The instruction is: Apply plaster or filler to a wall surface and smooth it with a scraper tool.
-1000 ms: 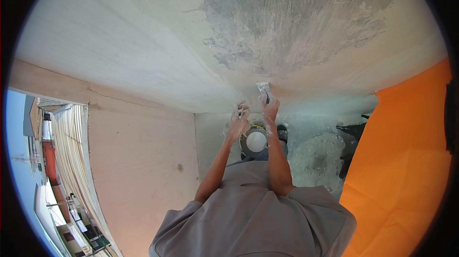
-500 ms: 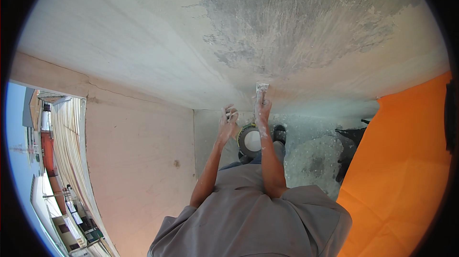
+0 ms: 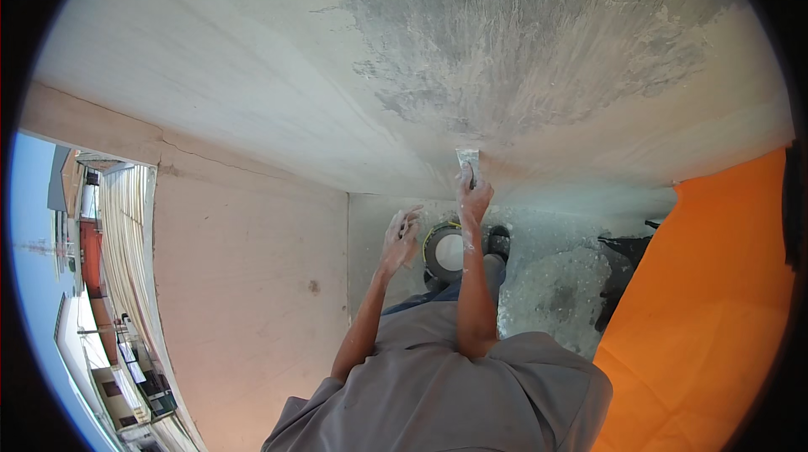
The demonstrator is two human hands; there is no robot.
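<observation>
My right hand [image 3: 475, 197] is closed around a scraper [image 3: 469, 156], whose flat, whitish blade is at the lower part of the wall [image 3: 539, 39]. White dust coats the fingers and wrist. To its left, my left hand [image 3: 399, 241] hangs in the air with fingers spread, also dusty. A pale tan patch shows beside that palm; I cannot make out what it is. The wall has a rough grey area with streaks, surrounded by smoother whitish coating. Below and between my hands stands a round dark bucket [image 3: 431, 260] with a pale white inside, close to my feet.
An orange sheet [image 3: 690, 309] hangs at the right. Black material [image 3: 627, 263] lies beside it on the spattered floor [image 3: 547, 275]. A pinkish side wall [image 3: 252, 284] with a crack stands at the left; beyond it are buildings and sky.
My right hand and the scraper have shifted slightly right and down in the picture, the blade now more tilted. My left hand has dropped a little. The whole view has moved slightly.
</observation>
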